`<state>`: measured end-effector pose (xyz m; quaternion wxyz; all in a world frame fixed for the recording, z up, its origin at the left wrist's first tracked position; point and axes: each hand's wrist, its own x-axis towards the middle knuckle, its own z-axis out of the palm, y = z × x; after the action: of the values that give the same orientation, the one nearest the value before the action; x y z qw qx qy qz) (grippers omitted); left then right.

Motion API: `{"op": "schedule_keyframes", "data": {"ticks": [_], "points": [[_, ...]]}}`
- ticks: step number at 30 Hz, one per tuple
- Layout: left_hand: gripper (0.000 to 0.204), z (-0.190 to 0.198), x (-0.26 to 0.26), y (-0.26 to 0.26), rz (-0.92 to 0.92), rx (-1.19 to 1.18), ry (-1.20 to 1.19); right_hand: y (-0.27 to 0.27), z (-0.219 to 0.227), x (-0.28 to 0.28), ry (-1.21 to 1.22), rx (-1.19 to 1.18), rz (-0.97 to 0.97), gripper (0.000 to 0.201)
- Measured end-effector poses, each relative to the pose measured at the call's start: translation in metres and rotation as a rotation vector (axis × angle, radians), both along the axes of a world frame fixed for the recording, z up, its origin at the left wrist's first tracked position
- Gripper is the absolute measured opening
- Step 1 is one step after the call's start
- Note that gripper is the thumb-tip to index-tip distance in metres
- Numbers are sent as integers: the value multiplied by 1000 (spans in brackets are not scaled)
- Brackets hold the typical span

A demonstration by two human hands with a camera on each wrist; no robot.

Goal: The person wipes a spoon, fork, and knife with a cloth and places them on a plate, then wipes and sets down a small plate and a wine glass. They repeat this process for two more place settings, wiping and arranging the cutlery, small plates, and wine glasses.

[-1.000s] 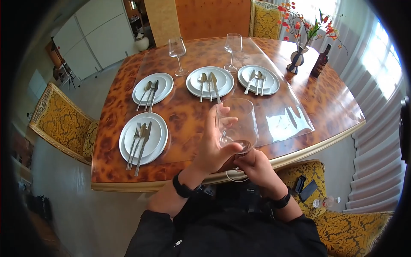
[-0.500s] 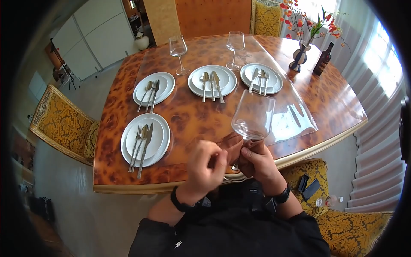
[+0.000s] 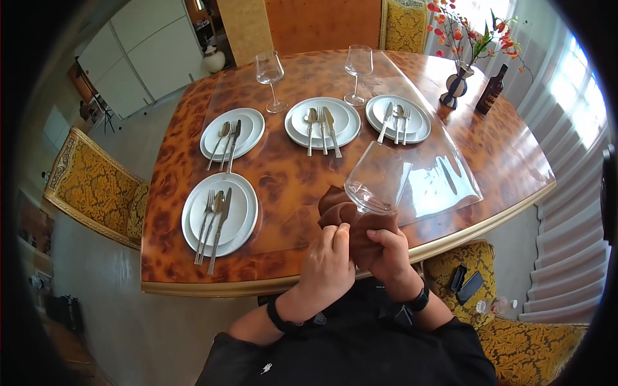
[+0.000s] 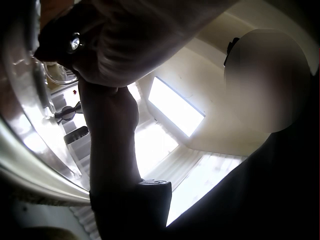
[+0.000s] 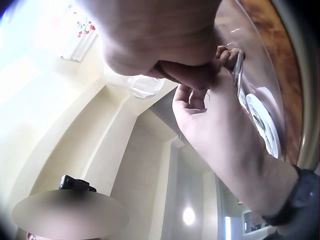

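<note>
A clear wine glass is held tilted over the near edge of the table in the head view. A brown cloth is bunched around its lower part and hides the stem. My right hand grips the glass below the bowl through the cloth, thumb on top. On the left side, the fingers of my left hand pinch the cloth's bunched folds just under the bowl. Both hands come close together in the right wrist view, where the left hand shows beneath the right hand.
Several plate settings with cutlery, such as the near-left plate, stand on the glossy table. Two wine glasses stand at the back. A vase of red flowers and a dark bottle are at the far right.
My left hand has left the glass bowl, drawn back and come down to pinch the cloth. The glass has moved slightly right and away, and more brown cloth now shows below its bowl.
</note>
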<state>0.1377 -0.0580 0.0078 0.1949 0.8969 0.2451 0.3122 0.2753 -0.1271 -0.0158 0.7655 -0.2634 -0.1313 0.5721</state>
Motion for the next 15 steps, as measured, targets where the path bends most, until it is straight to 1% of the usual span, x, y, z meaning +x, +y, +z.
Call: {"op": "schedule_keyframes", "data": {"ticks": [1, 4, 5, 7, 8, 10, 11, 13, 14, 15], "points": [[46, 2, -1, 2, 2, -70, 32, -1, -1, 1, 39, 32, 26, 39], [36, -1, -5, 10, 17, -234, 23, 1, -14, 6, 175, 145, 62, 47], [25, -2, -8, 14, 2, -249, 15, 1, -10, 6, 241, 170, 65, 50], [20, -5, -11, 18, -48, -237, 50, 3, 2, 8, 372, 222, 71, 56], [18, -6, -12, 20, -73, -232, 68, 5, 2, 9, 333, 233, 80, 58], [16, 0, -15, 19, -140, -464, 20, 7, 0, 12, 257, 251, 96, 62], [15, 4, -17, 18, -174, -579, -4, 7, 1, 15, 260, 259, 80, 61], [17, 9, -20, 19, -225, -723, 76, 5, 2, 22, 266, 277, 52, 58], [18, 12, -21, 18, -249, -794, 116, 4, -7, 31, 193, 254, 27, 57], [19, 20, -21, 16, -248, -746, 139, 4, -20, 42, 120, 232, 3, 56]]}}
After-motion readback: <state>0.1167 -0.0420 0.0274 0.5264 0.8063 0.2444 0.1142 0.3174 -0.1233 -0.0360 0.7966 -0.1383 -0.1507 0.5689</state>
